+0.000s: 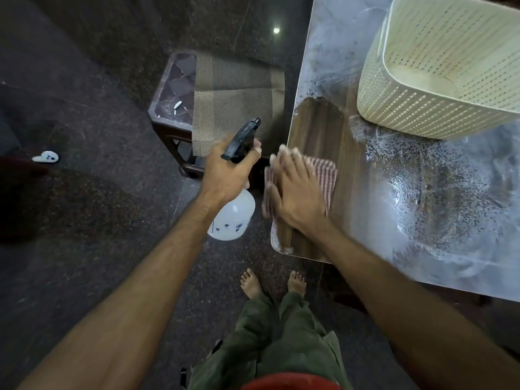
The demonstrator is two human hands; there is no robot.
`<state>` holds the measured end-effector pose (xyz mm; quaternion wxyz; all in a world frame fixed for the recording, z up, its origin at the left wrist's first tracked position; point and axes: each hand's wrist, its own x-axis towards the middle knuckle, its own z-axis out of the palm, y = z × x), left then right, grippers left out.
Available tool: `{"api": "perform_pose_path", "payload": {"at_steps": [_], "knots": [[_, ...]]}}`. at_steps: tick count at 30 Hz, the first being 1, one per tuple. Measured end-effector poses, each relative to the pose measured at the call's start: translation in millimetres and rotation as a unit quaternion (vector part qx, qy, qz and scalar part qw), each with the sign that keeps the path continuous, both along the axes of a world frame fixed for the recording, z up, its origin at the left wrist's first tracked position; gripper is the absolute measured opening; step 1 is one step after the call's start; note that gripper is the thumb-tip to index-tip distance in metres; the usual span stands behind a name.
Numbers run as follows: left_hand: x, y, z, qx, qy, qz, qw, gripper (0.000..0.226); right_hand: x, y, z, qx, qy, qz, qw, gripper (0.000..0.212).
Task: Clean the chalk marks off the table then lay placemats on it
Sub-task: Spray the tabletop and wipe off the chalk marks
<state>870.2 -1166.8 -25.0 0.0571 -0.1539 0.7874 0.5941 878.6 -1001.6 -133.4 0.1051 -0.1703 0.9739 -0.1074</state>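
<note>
Fingers, right hand (295,192): spread wide and flat, pressing a striped cloth (323,175) onto the table (315,128) at frame centre. Fingers, left hand (228,170): wrapped round the black trigger head of a spray bottle (233,218), held off the table's left edge over the floor.

Table: wood-grain top, right half of frame. A dark cleaned strip runs along the left edge from the cloth upward; the remainder shows grey-white chalk haze beaded with spray droplets.

Basket (439,71): cream, perforated, upper right, standing on the chalked area.

Placemats (236,99): woven, brownish, on a small side table (174,88), upper centre, just left of the main table; not yet laid.

Step in hand, as judged: wiping. Recommended method: keep the palm flat for even pressure, work in overlapping strokes from the clean strip rightward into the wet chalk, refold the cloth once loaded, and shift the basket to reach the marks beneath it.
</note>
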Motion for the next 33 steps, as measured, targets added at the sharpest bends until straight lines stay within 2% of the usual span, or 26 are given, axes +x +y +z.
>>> {"api": "perform_pose_path", "payload": {"at_steps": [2, 5, 9, 11, 16, 19, 22, 24, 29, 31, 33], "knots": [[2, 3, 2, 0.006, 0.001, 0.004, 1.0, 0.018, 36, 14, -1, 0.015, -0.009, 0.026, 1.0, 0.064], [8, 6, 3, 0.012, -0.005, 0.006, 1.0, 0.018, 39, 49, -3, 0.038, -0.02, 0.023, 0.999, 0.065], [17, 8, 4, 0.005, 0.003, -0.001, 1.0, 0.009, 5, 67, 1, 0.036, -0.008, -0.105, 0.994, 0.062], [21, 8, 3, 0.001, 0.006, -0.005, 1.0, 0.011, -2, 50, 3, 0.039, 0.006, -0.128, 0.991, 0.062], [29, 13, 4, -0.004, 0.004, -0.005, 1.0, 0.015, 47, 5, -2, 0.007, -0.002, -0.037, 0.999, 0.067], [31, 18, 8, 0.005, 0.007, -0.002, 1.0, 0.017, 80, 17, -5, 0.001, -0.009, 0.002, 1.0, 0.065], [32, 22, 12, 0.015, 0.005, -0.001, 1.0, 0.015, 91, 53, -7, 0.035, -0.022, 0.023, 0.999, 0.066], [33, 25, 15, 0.02, 0.007, -0.004, 1.0, 0.012, 82, 82, -7, 0.051, -0.025, 0.01, 0.998, 0.067], [36, 36, 20, 0.018, 0.019, -0.018, 1.0, 0.009, 34, 97, -1, 0.048, -0.019, -0.125, 0.991, 0.067], [37, 44, 20, 0.009, 0.017, -0.028, 0.999, 0.012, 36, 76, -1, 0.042, -0.015, -0.126, 0.991, 0.068], [36, 54, 21, 0.007, 0.011, -0.032, 0.999, 0.019, 56, 59, -2, 0.026, -0.011, -0.084, 0.996, 0.07]]}}
